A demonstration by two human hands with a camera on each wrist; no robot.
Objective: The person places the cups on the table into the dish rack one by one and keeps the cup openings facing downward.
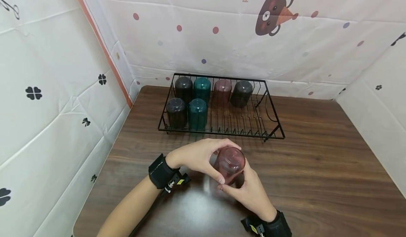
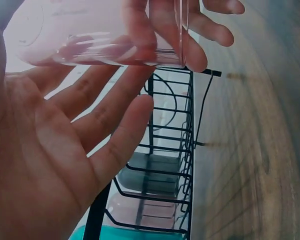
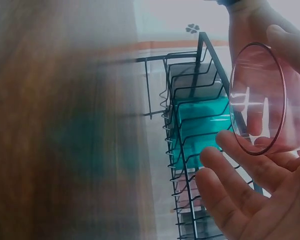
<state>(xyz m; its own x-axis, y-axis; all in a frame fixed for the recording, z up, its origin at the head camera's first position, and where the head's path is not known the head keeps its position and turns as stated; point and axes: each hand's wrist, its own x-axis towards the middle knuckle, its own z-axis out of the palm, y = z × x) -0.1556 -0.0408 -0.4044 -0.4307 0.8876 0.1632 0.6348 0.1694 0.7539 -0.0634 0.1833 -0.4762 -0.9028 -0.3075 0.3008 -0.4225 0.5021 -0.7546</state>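
A pink see-through glass (image 1: 231, 161) is between both hands in front of the rack, its closed base turned up toward the head camera. My left hand (image 1: 201, 156) holds it from the left, thumb on the near side and fingers around the far side. From the right, my right hand (image 1: 252, 191) grips the same glass, thumb near the left thumb. The right wrist view shows the glass's open round rim (image 3: 284, 100) above the right fingers. In the left wrist view the glass (image 2: 85, 35) lies above the left palm (image 2: 45, 145).
Behind the hands, a black wire rack (image 1: 219, 133) stands on the brown wooden table (image 1: 323, 166). Several upturned glasses fill its left and middle: dark grey (image 1: 176, 113), teal (image 1: 197, 114) and pink (image 1: 222, 90). Patterned white sheets (image 1: 190, 46) rise behind and at both sides.
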